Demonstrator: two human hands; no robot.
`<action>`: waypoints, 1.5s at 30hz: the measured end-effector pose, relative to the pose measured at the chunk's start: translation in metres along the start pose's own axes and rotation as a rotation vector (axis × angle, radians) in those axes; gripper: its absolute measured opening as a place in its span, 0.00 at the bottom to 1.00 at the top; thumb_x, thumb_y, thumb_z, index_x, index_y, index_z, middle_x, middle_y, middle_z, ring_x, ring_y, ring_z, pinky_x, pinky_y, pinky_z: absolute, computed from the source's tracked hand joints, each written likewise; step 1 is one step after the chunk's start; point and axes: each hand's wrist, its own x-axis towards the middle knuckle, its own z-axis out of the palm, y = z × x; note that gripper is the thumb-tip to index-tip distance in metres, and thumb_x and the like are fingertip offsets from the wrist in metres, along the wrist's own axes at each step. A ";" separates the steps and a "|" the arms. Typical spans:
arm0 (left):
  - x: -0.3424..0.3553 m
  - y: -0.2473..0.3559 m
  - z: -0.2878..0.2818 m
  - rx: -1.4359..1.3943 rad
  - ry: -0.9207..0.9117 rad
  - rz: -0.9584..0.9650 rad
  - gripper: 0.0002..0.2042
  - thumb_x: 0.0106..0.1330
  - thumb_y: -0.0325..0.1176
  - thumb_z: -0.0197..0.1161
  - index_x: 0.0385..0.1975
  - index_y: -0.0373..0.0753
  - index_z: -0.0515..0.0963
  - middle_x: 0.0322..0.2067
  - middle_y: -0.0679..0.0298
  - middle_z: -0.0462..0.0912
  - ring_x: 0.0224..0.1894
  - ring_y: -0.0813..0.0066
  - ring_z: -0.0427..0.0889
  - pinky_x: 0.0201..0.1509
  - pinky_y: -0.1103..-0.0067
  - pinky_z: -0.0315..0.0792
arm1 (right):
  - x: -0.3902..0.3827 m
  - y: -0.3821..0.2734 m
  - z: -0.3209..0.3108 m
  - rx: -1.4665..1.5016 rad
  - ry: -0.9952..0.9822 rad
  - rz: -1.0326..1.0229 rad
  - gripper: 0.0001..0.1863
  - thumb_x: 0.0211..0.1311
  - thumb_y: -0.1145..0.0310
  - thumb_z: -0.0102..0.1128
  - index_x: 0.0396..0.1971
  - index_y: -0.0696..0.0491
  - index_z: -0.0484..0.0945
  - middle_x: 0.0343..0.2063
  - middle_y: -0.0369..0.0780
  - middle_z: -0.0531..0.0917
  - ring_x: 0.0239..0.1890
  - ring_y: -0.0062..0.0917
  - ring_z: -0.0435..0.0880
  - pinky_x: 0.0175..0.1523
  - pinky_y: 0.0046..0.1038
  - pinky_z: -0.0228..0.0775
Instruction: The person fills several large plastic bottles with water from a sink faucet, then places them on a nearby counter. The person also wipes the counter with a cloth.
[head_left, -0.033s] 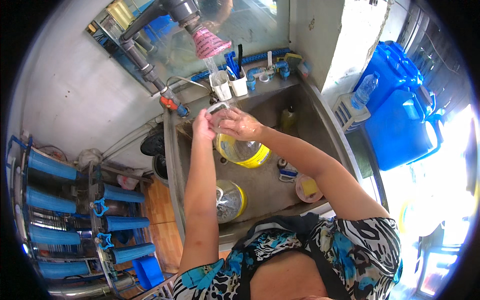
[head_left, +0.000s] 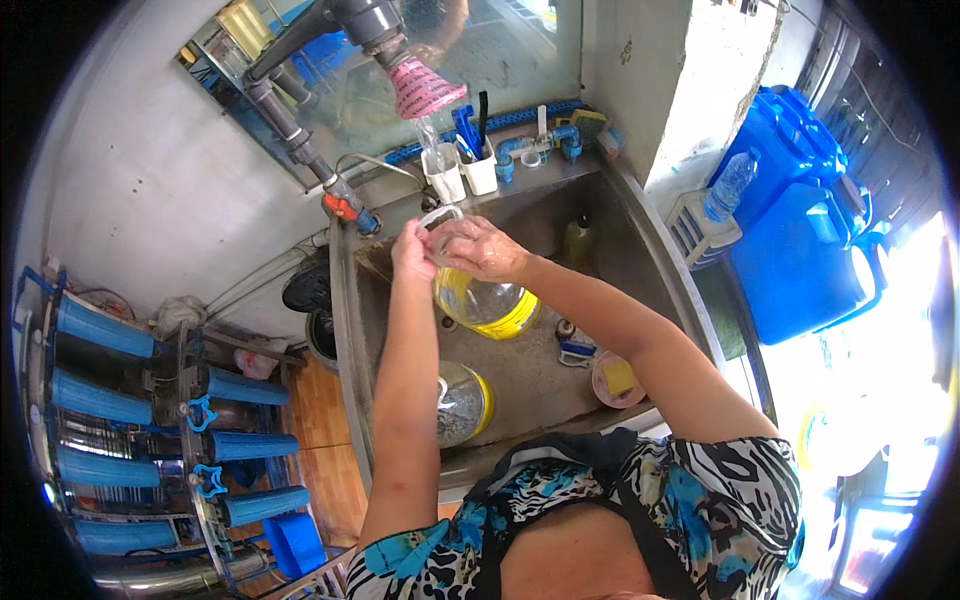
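Note:
A large clear plastic jug (head_left: 488,300) with a yellow band stands in the grey sink (head_left: 530,385). At its top, my left hand (head_left: 413,250) is closed round the neck area from the left. My right hand (head_left: 478,248) curls wet fingers over the same part from the right, hiding the mouth. Just beyond the fingers shows a white loop handle (head_left: 440,213). Water runs from a pipe outlet wrapped in pink cloth (head_left: 425,90), toward a white cup (head_left: 443,172) behind my hands. Nearer me, partly behind my left forearm, is a second clear jug (head_left: 462,405) with a yellow band.
A pink bowl with a yellow sponge (head_left: 619,377) and a blue-and-white brush (head_left: 575,350) sit at the sink's right. A small bottle (head_left: 578,240) stands farther back. A white holder (head_left: 480,172) carries brushes. Blue jerrycans (head_left: 800,260) are to the right, blue filter cylinders (head_left: 105,400) left.
The view has shifted very slightly. My right fingers lie a little differently over the jug's top, and less of the opening inside the white loop shows.

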 end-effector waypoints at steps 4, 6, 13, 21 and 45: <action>-0.010 -0.033 0.010 -0.095 0.093 0.107 0.12 0.66 0.37 0.61 0.21 0.46 0.69 0.18 0.73 0.66 0.19 0.80 0.68 0.23 0.81 0.65 | -0.009 -0.004 0.025 0.015 0.019 0.399 0.15 0.59 0.60 0.63 0.45 0.49 0.78 0.51 0.41 0.78 0.52 0.42 0.78 0.53 0.45 0.70; -0.013 -0.038 0.011 -0.081 0.153 0.056 0.11 0.65 0.38 0.62 0.23 0.46 0.70 0.19 0.73 0.68 0.19 0.79 0.68 0.24 0.80 0.65 | -0.012 -0.005 0.031 -0.087 0.000 0.425 0.14 0.57 0.58 0.65 0.39 0.50 0.81 0.49 0.44 0.79 0.49 0.42 0.80 0.51 0.43 0.72; -0.028 -0.027 0.008 0.153 -0.021 0.000 0.12 0.66 0.41 0.62 0.22 0.44 0.76 0.20 0.72 0.73 0.22 0.80 0.70 0.28 0.81 0.64 | -0.011 0.011 0.018 -0.049 0.060 0.349 0.09 0.58 0.61 0.63 0.26 0.51 0.84 0.32 0.41 0.84 0.38 0.38 0.83 0.42 0.39 0.76; -0.059 -0.102 0.002 0.367 -0.004 0.770 0.16 0.69 0.33 0.50 0.50 0.30 0.72 0.45 0.55 0.79 0.49 0.65 0.78 0.56 0.72 0.70 | -0.010 0.024 0.070 -0.182 0.335 0.753 0.08 0.51 0.65 0.61 0.20 0.52 0.83 0.30 0.45 0.82 0.33 0.41 0.82 0.40 0.42 0.75; -0.090 -0.161 -0.074 1.544 0.162 0.541 0.62 0.27 0.52 0.84 0.69 0.51 0.54 0.69 0.38 0.45 0.70 0.35 0.49 0.65 0.45 0.57 | -0.032 0.029 0.015 -0.431 -0.731 -0.366 0.15 0.59 0.55 0.55 0.38 0.49 0.73 0.22 0.39 0.81 0.25 0.36 0.85 0.31 0.37 0.78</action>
